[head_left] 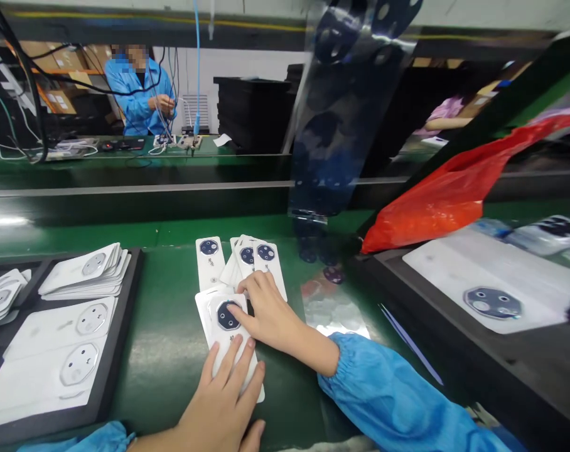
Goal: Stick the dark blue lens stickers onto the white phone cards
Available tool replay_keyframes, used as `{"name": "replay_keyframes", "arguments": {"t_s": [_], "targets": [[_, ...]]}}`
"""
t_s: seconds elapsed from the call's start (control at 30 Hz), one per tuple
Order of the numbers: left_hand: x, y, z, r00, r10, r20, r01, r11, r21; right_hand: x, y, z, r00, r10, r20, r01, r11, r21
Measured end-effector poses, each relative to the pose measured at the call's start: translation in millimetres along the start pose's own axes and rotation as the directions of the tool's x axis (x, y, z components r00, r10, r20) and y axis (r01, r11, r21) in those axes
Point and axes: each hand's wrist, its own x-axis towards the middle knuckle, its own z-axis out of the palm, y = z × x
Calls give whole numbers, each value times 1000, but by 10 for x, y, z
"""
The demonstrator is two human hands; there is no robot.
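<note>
Left hand [223, 402] lies flat, fingers spread and open, pressing down on the lower end of a white card [221, 326] that rests on the green table [162, 351]; it grips nothing, only pins the card in place. At twelve o'clock from that hand, the card carries a dark round sticker [227, 315] with small holes. Right hand [266, 311] comes in from four o'clock in a blue sleeve [393, 395], its fingers loosely curled and its fingertips [233, 309] touching the sticker's right edge; whether it pinches anything cannot be told.

At nine o'clock from the hands, well apart, a black tray [125, 351] holds flat white cards with pale stickers, and a fanned stack of white cards [85, 273] sits at its far end.

At twelve o'clock from the right hand, just beyond it, a fan of finished cards [252, 260] lies on the table, each bearing a dark sticker near its top. Above them, a clear film strip [341, 113] with dark round shapes hangs down toward the table.

At two o'clock, a red plastic bag [445, 194] drapes over the edge of another black tray [501, 364], where a white sheet [492, 282] carries one dark sticker.

Far off at eleven o'clock, a person in a blue coat [139, 88] works at another bench.
</note>
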Motion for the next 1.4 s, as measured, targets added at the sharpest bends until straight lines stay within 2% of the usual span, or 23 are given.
{"name": "replay_keyframes", "arguments": {"t_s": [0.1, 0.17, 0.23, 0.27, 0.33, 0.43, 0.5, 0.57, 0.63, 0.7, 0.8, 0.87, 0.97, 1.1, 1.23, 1.4], "targets": [[6, -8, 8, 998, 4, -58, -1, 999, 49, 39, -14, -87, 994, 79, 71, -94, 965, 246], [6, -5, -3, 995, -7, -95, 14, 997, 82, 124, 63, -169, 978, 176, 108, -206, 858, 470], [3, 0, -9, 993, -17, -116, 29, 995, 99, 237, 239, -261, 955, 293, 52, -264, 754, 601], [2, 0, -7, 993, -19, -116, 30, 995, 96, 293, 358, -303, 937, 348, -8, -269, 739, 618], [1, -5, 5, 995, -19, -98, 26, 997, 73, 385, 615, -356, 903, 414, -115, -278, 767, 578], [4, -21, 27, 995, -7, -97, 13, 998, 57, 462, 922, -334, 885, 426, -189, -307, 838, 451], [6, -33, 32, 993, 10, -119, -1, 997, 75, 495, 1015, -308, 891, 388, -234, -302, 894, 330], [9, -46, 27, 990, 26, -139, -13, 996, 93, 522, 1039, -367, 901, 332, -280, -281, 937, 208], [12, -59, 17, 988, 27, -153, -11, 994, 105, 520, 1047, -565, 907, 286, -307, -264, 958, 112], [12, -72, 16, 988, 21, -154, -3, 993, 117, 446, 1079, -871, 918, 264, -297, -261, 964, 49], [3, -90, 47, 986, 26, -163, -1, 989, 150, 174, 1192, -1298, 948, 254, -194, -262, 965, -16], [-2, -99, 85, 983, 27, -184, 4, 985, 171, -56, 1315, -1424, 962, 250, -107, -258, 964, -70], [3, -110, 128, 980, 22, -196, 16, 982, 189, -320, 1540, -1369, 966, 258, -27, -259, 953, -156], [15, -117, 115, 985, 28, -170, 5, 983, 186, -413, 1731, -1168, 972, 234, 3, -228, 950, -215], [19, -114, 90, 987, 34, -156, -5, 984, 179, -372, 1699, -1055, 987, 161, -24, -162, 956, -243], [37, -122, 97, 986, 38, -162, -9, 984, 178, -350, 1585, -978, 982, 158, -102, -178, 956, -232]]}}
